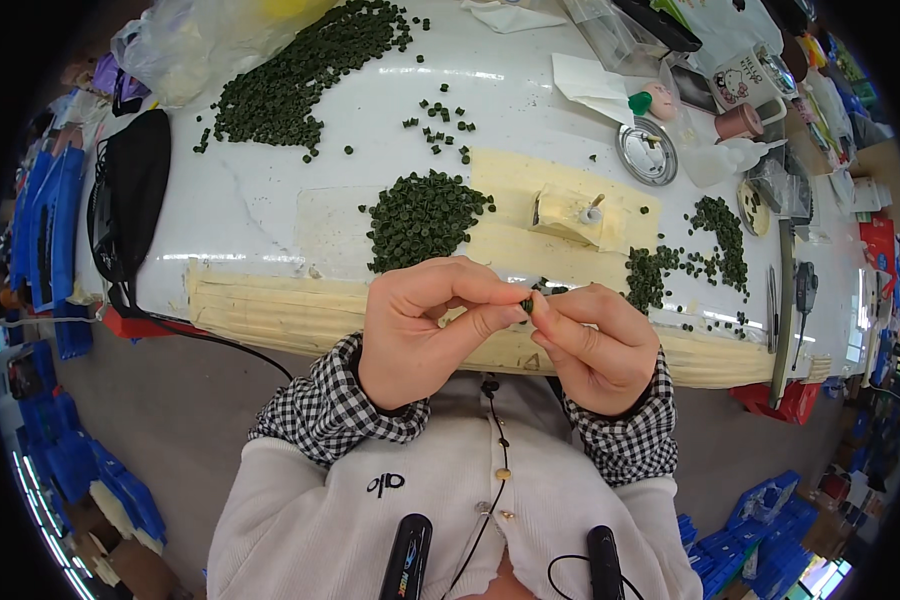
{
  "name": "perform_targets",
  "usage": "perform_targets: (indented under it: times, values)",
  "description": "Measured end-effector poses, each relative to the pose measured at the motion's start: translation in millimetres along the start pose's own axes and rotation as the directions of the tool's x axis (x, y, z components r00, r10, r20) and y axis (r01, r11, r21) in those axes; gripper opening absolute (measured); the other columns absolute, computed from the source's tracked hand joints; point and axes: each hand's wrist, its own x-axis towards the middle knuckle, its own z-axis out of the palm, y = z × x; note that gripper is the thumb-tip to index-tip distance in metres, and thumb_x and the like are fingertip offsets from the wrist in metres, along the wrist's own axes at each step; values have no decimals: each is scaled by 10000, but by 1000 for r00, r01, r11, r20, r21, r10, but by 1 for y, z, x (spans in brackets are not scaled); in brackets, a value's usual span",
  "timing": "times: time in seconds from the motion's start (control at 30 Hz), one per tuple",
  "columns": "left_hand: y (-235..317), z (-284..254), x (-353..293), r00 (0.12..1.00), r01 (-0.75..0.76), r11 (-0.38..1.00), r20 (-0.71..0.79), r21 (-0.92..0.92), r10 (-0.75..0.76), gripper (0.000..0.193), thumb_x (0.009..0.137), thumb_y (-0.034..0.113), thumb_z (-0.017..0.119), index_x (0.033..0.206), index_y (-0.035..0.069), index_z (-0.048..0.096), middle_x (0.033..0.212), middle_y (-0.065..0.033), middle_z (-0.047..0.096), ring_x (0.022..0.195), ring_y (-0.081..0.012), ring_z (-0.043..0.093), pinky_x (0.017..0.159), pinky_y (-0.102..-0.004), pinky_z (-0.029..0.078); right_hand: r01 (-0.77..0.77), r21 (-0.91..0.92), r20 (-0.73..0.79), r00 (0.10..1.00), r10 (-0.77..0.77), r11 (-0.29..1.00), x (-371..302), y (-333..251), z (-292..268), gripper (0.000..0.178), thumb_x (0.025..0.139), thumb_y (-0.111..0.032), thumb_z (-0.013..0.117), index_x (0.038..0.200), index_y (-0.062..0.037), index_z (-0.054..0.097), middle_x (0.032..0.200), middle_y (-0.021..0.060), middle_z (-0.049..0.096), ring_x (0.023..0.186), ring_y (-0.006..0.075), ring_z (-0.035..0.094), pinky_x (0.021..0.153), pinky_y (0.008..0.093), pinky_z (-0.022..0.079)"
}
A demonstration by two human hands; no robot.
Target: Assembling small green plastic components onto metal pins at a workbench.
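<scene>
Close in front of me, over the table's near edge, my left hand [415, 325] and my right hand [602, 345] meet fingertip to fingertip. Between them they pinch a small dark green round piece [527, 305], mostly covered by the fingers. Just beyond my left hand lies a heap of similar green pieces [425, 220]. A smaller group of green pieces [650, 276] sits past my right hand. Behind the hands, a small tape-covered block [568, 216] with a short upright peg stands on yellowish tape.
A large pile of green pieces [300, 80] spreads at the far left, beside a clear plastic bag [185, 50]. A black mask-like cloth [130, 195] lies on the left. To the right are a round metal tin [647, 152], a squeeze bottle [715, 162], a mug [745, 82] and a screwdriver [804, 300].
</scene>
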Motion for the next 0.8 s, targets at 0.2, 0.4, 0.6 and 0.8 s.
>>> perform_targets:
  times: [0.2, 0.4, 0.6, 0.8]
  values:
    - [-2, 4, 1, 999, 36, 993, 0, -108, -37, 154, 852, -63, 641, 1003, -44, 665, 926, -107, 672, 858, -138, 643, 782, -256, 525, -16, -43, -34, 999, 14, 999, -4, 0, 1, 398, 700, 73, 731, 1085, -19, 693, 865, 72, 633, 668, 177, 595, 578, 271, 487]
    - [-2, 6, 1, 992, 126, 971, 9, -203, -127, 120, 882, -34, 620, 997, -45, 648, 931, -129, 671, 830, -150, 650, 762, -274, 544, -50, -36, -45, 998, 48, 998, -5, -2, -1, 375, 710, 60, 732, 1075, -18, 695, 863, 78, 634, 684, 183, 602, 585, 270, 492]
    - [-1, 4, 2, 989, 143, 975, -9, -170, -147, 127, 881, -29, 622, 1006, -42, 633, 940, -140, 683, 835, -164, 663, 762, -280, 548, -179, -112, -152, 975, 161, 977, 2, -5, -15, 267, 749, 59, 713, 1008, -3, 698, 864, 95, 635, 698, 180, 607, 609, 257, 486]
    - [-1, 2, 3, 992, 114, 983, -44, -146, -122, 136, 875, -31, 628, 1010, -39, 629, 940, -143, 687, 844, -172, 668, 763, -280, 549, -222, -178, -239, 955, 177, 959, 12, -5, -22, 183, 774, 55, 696, 949, 4, 692, 841, 98, 631, 717, 183, 611, 627, 253, 481]
